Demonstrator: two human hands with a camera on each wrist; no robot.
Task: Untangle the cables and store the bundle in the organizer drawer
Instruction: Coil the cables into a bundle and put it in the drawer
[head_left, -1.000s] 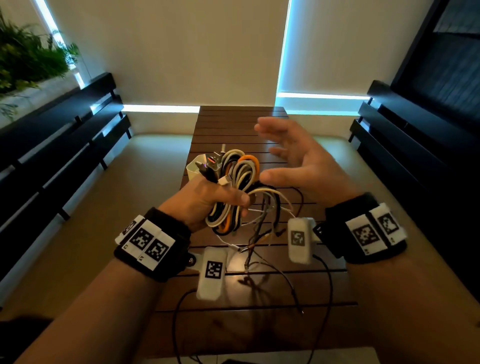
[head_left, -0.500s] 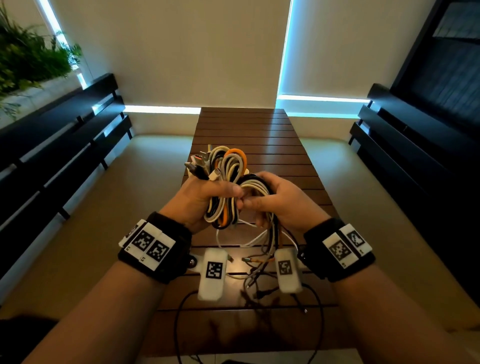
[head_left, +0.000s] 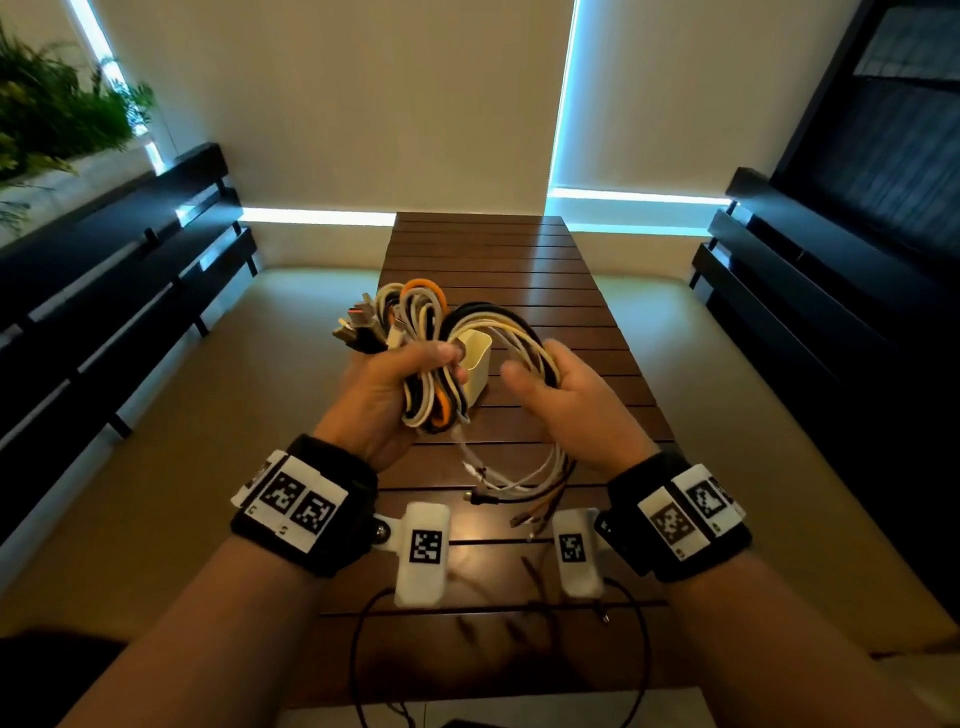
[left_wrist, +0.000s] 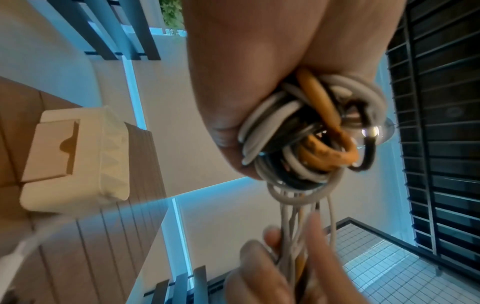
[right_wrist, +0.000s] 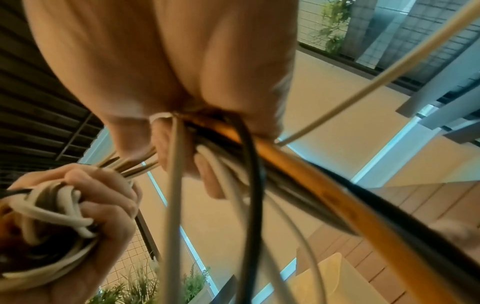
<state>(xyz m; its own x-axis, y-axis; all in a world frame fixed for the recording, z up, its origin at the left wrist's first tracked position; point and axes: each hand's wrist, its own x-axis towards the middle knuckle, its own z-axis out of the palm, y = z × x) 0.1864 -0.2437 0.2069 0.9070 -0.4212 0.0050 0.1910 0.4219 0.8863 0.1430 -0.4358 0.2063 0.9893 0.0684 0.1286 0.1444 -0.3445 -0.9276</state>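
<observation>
Nearest the body, loose plug ends (head_left: 524, 512) hang from the bundle just above the slatted table (head_left: 483, 249), between the two wrists. Risk: these free ends can snag on each other or on the table edge if the strands are drawn apart quickly, which would tighten the knot rather than clear it.

Above them, the left hand (head_left: 395, 389) grips the coiled bundle (head_left: 434, 384) of white, black and orange cables, fingers wrapped fully around its middle. The right hand (head_left: 566, 400) is curled around several strands (head_left: 511, 332) that arc from the bundle to its palm, thumb raised. Risk: a firm pull from the right hand can drag coils out of the left fist and spill the bundle.

Beyond the hands, the cream organizer drawer (head_left: 478, 364) sits on the table, directly behind the bundle and partly hidden by it. The left wrist view shows it well apart from the cables, so storing is judged not yet begun.
</observation>
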